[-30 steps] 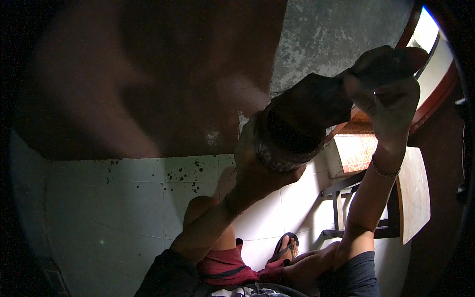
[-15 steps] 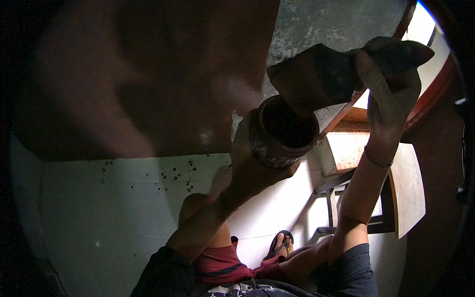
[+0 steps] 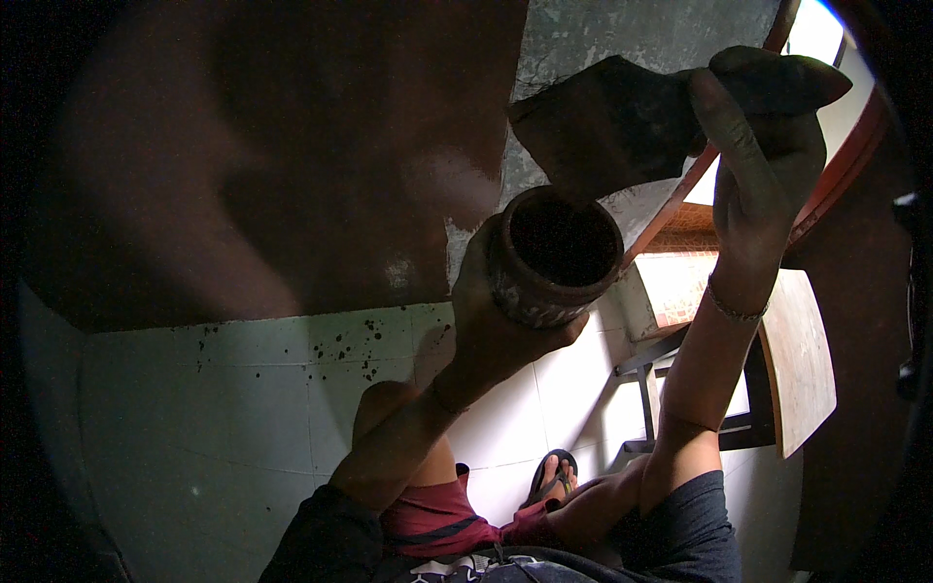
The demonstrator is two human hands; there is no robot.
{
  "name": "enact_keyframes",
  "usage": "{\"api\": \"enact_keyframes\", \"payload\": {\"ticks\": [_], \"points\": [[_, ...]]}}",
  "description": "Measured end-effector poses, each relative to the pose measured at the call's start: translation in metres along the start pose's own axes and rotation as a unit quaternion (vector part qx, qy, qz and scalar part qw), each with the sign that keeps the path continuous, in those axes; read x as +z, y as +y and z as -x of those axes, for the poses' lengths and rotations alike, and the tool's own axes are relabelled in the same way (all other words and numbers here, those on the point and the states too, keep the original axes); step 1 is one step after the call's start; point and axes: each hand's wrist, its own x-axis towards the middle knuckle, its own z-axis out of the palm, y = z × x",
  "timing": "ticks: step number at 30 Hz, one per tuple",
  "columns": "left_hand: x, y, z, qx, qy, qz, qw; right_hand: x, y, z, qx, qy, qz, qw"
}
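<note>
My left hand [image 3: 486, 340] is closed round a small paint can [image 3: 535, 296], its open mouth facing up and dark inside. My right hand [image 3: 763, 170], raised higher and to the right, grips the handle of a wide paintbrush [image 3: 603, 126]. The brush's dark bristles point left, just above the can's rim; whether they touch it I cannot tell. Behind both stands a wall with a brown painted area [image 3: 369, 165] on the left and a bare grey patch [image 3: 661, 34] beside it, partly covered by the brush.
Pale floor tiles [image 3: 243, 418] carry several dark spatters [image 3: 355, 340] along the wall's foot. A wooden chair [image 3: 802, 369] stands at the right beneath my right forearm. A bright opening with a reddish frame [image 3: 846, 180] lies at the upper right. My sandalled foot [image 3: 554, 476] rests below.
My right hand has moved the paintbrush up and slightly left, away from the can's mouth. The can has hardly moved. The whole view has shifted a little.
</note>
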Motion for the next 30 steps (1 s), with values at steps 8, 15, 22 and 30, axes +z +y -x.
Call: {"api": "enact_keyframes", "payload": {"ticks": [8, 15, 22, 30], "points": [[-0.001, 0.006, 0.001, -0.031, -0.033, -0.039, 0.998, -0.003, 0.001, -0.001, -0.022, -0.010, 0.023, 0.999], [0.000, 0.003, 0.003, -0.018, 0.001, -0.002, 1.000, 0.000, 0.000, -0.002, -0.008, 0.007, 0.009, 1.000], [0.001, 0.001, 0.001, -0.009, 0.001, 0.000, 1.000, 0.004, -0.003, -0.004, -0.016, 0.006, 0.019, 1.000], [0.006, -0.007, 0.005, -0.011, -0.012, -0.015, 1.000, 0.002, -0.004, -0.004, -0.015, 0.005, 0.022, 1.000]]}}
